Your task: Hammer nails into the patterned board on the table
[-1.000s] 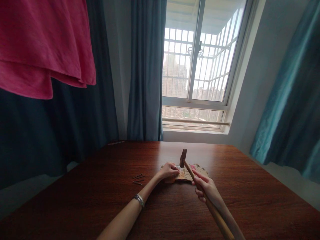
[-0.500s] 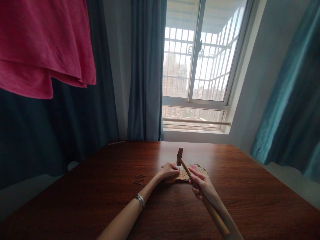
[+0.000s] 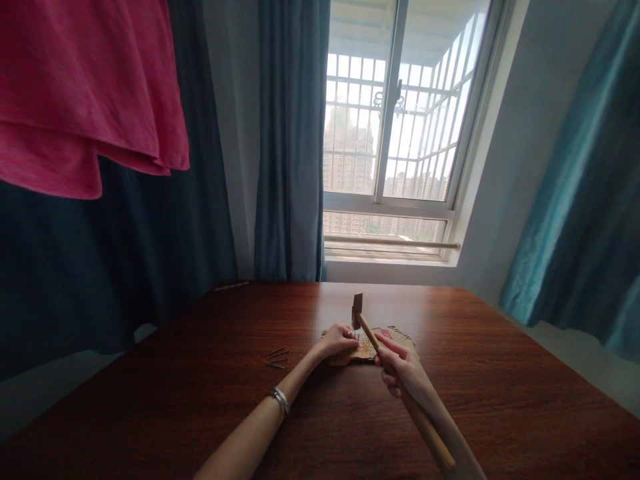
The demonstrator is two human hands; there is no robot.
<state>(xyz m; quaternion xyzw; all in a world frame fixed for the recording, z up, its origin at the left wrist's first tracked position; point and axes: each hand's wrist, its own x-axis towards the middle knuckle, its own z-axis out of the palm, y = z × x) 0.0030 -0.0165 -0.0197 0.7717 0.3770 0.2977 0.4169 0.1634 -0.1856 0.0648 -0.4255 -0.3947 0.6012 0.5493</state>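
On the counter (image 3: 165, 400), the left hand (image 3: 336, 341) pinched a nail (image 3: 359, 337) at the patterned board (image 3: 367, 351); the right hand (image 3: 404, 368) gripped a hammer (image 3: 368, 328) just above. Nailing seemed underway, the next tap needing careful aim.

Left hand (image 3: 338, 342) low over brown table (image 3: 340, 433), fingertips pinched round thin upright nail (image 3: 358, 337) on speckled cardboard (image 3: 367, 349). Right hand (image 3: 404, 367) grips hammer (image 3: 370, 332) partway along wooden handle, metal head raised close to left fingertips. Loose nails (image 3: 277, 358) lying on table, left of left hand. Silvery band (image 3: 279, 400) round left wrist. Far side: bright window (image 3: 390, 133), blue curtain (image 3: 291, 147) just left. Pink cloth (image 3: 95, 87) hanging high at left.
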